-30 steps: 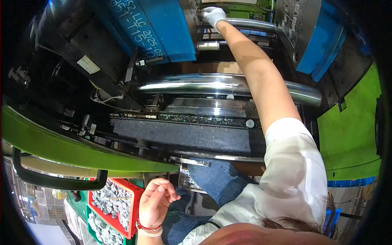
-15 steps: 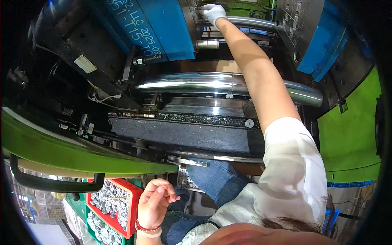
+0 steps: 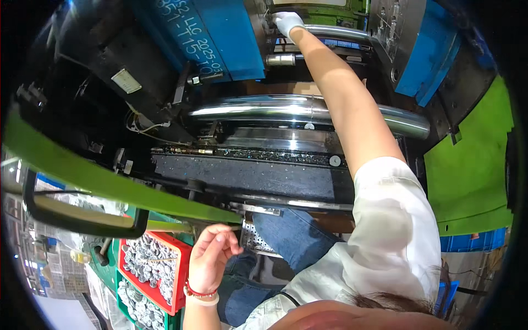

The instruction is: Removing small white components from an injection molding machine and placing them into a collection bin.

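Note:
My right hand (image 3: 289,23), in a white glove, reaches far across the machine to the inner metal face beside the blue mold block (image 3: 228,38). Its fingers bend in at that face; their tips are partly hidden, and what they grip cannot be made out. Below the machine's front edge, my bare left hand (image 3: 212,254) is raised with loosely curled fingers, and nothing shows in it. A red bracelet and a pale band circle its wrist. Close by is the end of a green door panel (image 3: 181,201) with a black handle (image 3: 85,226).
Thick polished bars (image 3: 253,110) cross the machine under my right arm. Opposite stands a second blue mold block (image 3: 426,60). Small round pale pieces (image 3: 335,160) lie on the dark bed. At lower left, a red tray (image 3: 179,275) and a green tray (image 3: 124,275) hold many small metallic parts.
The green door panel and its handle appear higher and more tilted at the left, uncovering more of the background. My left hand is slightly higher. My right hand stays at the mold face.

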### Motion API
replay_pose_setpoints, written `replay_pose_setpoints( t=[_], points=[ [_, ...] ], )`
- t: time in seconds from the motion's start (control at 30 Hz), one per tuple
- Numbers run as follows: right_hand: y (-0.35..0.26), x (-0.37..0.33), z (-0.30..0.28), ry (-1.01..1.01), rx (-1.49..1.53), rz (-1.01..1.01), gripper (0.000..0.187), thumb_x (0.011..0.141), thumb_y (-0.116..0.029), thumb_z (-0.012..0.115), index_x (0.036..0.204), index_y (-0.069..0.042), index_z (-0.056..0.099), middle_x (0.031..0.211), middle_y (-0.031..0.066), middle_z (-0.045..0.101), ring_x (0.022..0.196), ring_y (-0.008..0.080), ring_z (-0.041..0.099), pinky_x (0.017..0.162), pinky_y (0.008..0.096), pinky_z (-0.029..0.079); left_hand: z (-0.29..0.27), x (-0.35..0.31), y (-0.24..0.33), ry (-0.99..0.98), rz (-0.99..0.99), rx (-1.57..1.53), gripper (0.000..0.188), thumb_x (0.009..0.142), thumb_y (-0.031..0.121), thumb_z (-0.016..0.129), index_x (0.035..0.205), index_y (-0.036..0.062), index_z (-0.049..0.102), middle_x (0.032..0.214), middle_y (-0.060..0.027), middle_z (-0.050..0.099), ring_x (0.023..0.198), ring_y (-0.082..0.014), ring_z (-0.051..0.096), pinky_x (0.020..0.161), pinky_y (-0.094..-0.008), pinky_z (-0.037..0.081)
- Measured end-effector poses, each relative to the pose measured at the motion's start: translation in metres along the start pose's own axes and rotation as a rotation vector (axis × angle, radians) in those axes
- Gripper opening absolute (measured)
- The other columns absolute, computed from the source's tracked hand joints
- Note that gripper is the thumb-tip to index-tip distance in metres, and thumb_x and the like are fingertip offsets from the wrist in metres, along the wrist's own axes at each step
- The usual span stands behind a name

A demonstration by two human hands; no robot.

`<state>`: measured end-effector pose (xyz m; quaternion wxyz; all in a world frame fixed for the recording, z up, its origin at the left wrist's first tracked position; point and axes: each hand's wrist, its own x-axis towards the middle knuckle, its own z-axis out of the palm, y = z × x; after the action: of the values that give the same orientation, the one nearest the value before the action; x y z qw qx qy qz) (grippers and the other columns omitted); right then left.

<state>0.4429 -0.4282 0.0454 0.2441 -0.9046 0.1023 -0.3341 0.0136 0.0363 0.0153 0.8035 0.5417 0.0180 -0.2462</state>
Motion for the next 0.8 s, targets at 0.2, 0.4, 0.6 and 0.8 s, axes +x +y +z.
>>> replay_pose_setpoints(
  t=[0.2,0.4,0.6,0.8],
  points=[
    [-0.044,-0.070,-0.053,0.185,0.547,0.214,0.032,0.090,-0.026,0.050,0.111,-0.006,0.065,0.112,0.0152,0.065,0.103,0.0251,0.062,0.088,0.0344,0.049,-0.009,-0.001,0.000,0.013,0.040,0.176,0.020,0.096,0.015,0.050,0.112,0.0024,0.054,0.091,-0.0063,0.058,0.075,-0.0145,0.058,0.071,-0.0271,0.051],
    [-0.096,-0.282,-0.143,-0.364,1.227,0.000,0.024,0.094,-0.016,0.048,0.095,0.000,0.065,0.086,0.0122,0.067,0.079,0.0169,0.064,0.070,0.0295,0.052,-0.046,0.017,-0.015,0.079,0.085,0.517,0.023,0.095,0.020,0.054,0.110,0.0025,0.058,0.086,-0.0022,0.058,0.068,-0.0078,0.054,0.064,-0.0197,0.046],
    [-0.024,-0.571,-0.249,-0.538,0.488,-0.142,0.025,0.091,-0.029,0.053,0.095,-0.007,0.065,0.096,0.0105,0.065,0.090,0.0250,0.062,0.080,0.0371,0.049,-0.124,0.052,-0.026,0.017,-0.067,0.787,0.027,0.091,0.011,0.058,0.117,0.0033,0.059,0.095,-0.0023,0.059,0.074,-0.0091,0.057,0.062,-0.0216,0.047],
    [0.163,-0.836,-0.343,-0.728,-0.252,0.494,0.028,0.088,-0.029,0.050,0.101,-0.009,0.065,0.113,0.0148,0.060,0.107,0.0320,0.056,0.091,0.0402,0.045,-0.145,0.045,-0.034,-0.368,0.564,1.702,0.027,0.095,0.020,0.055,0.119,0.0076,0.057,0.096,-0.0009,0.061,0.079,-0.0062,0.055,0.062,-0.0185,0.043]
  ],
)
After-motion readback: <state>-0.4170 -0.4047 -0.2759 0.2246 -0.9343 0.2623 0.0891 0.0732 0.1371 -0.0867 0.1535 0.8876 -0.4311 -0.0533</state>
